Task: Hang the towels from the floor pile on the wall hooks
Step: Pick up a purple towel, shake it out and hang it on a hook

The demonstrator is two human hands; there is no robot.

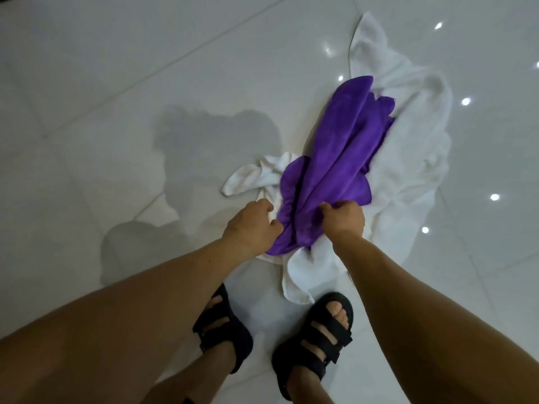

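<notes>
Both bare right up the forearm, left hand and right hand, and down below a pair of chunky black open-toed sandals, left sandal and right sandal, each banded with broad straps across the foot, toes showing at the front.

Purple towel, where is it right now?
In the head view, the purple towel lies right of centre atop the white towels on the floor, its near end gripped by the left hand and right hand.
</notes>
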